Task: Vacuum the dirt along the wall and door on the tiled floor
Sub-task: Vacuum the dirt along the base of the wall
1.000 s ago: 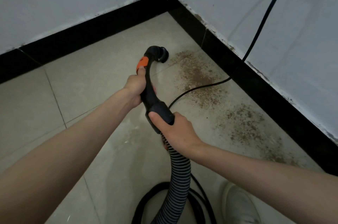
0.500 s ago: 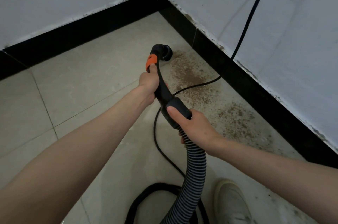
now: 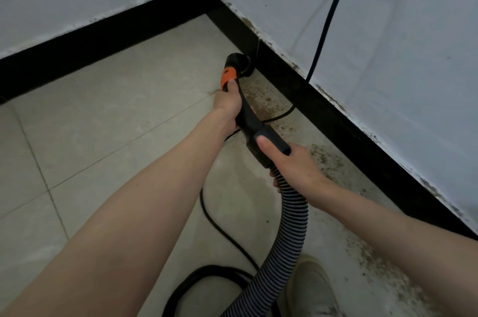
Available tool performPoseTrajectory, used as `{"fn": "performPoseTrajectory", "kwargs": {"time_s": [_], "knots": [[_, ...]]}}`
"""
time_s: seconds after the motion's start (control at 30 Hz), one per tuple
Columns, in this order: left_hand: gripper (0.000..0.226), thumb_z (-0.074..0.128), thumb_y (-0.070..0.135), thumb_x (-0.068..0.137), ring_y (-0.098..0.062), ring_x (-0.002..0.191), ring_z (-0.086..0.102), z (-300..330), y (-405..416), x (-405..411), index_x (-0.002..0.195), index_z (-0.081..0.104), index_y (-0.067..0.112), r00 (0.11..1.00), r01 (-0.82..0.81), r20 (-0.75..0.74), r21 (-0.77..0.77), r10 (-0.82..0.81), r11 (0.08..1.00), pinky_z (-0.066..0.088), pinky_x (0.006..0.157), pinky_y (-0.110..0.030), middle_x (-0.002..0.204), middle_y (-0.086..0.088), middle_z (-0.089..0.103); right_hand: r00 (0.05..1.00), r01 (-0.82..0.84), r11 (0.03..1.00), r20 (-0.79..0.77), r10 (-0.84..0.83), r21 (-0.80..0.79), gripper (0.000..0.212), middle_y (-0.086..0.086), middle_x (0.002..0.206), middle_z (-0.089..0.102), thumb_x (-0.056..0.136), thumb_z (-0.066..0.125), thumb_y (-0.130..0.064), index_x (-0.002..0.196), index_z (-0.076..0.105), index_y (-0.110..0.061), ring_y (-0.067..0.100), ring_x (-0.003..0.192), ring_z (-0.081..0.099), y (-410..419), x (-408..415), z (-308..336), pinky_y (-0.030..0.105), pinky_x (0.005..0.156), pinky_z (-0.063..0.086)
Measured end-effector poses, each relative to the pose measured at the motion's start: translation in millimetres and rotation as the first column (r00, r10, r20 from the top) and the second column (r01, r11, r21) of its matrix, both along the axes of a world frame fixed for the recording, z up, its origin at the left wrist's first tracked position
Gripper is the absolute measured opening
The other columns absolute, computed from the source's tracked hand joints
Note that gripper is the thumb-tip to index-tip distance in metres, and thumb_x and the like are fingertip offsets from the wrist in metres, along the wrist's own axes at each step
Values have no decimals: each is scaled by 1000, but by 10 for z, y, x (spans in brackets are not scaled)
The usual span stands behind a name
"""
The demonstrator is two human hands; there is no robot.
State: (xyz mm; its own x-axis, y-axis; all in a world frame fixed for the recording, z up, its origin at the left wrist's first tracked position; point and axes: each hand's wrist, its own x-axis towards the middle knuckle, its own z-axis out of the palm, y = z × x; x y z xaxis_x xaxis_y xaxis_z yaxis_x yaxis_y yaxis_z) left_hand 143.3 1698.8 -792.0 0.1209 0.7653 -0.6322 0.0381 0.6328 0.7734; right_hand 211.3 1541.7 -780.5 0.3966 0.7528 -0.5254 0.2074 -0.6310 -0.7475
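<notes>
A black vacuum wand (image 3: 247,114) with an orange collar (image 3: 227,78) ends in a round nozzle (image 3: 239,64) that sits on the tiled floor against the right skirting. My left hand (image 3: 227,104) grips the wand just below the orange collar. My right hand (image 3: 292,161) grips the thick black cuff where the ribbed grey hose (image 3: 282,244) joins. Brown dirt (image 3: 266,101) lies along the right wall, and more dirt (image 3: 326,158) spreads beyond my right hand.
Black skirting (image 3: 336,120) runs below both white walls and meets in a corner at the top. A black power cable (image 3: 326,24) hangs down the right wall and crosses the floor. Coiled cable (image 3: 207,275) and a light shoe (image 3: 313,288) lie near the bottom.
The nozzle has moved forward and right across the dirt to the right skirting. Both hands followed it toward the wall.
</notes>
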Motion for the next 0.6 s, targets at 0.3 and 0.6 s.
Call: {"fn": "performPoseTrajectory", "kwargs": {"time_s": [0.3,0.6], "knots": [[50,36,41,100,-27,78,63,-43,61,11,125,46,-1,1000,17,-3,3,-17,1000,56,70,-35,100,-15,63,998,-43,996,56,39,72,50,2,62,64,83,59,-65,83,57,-15,10,41,60,18,-9,-61,28,48,52],[48,34,41,101,-22,58,55,-50,193,-768,122,44,0,987,-157,-23,17,157,987,50,52,-32,74,-9,54,966,-255,955,-13,260,151,47,-2,53,59,85,63,-60,73,57,-15,12,40,58,315,-396,-79,24,42,46]]}}
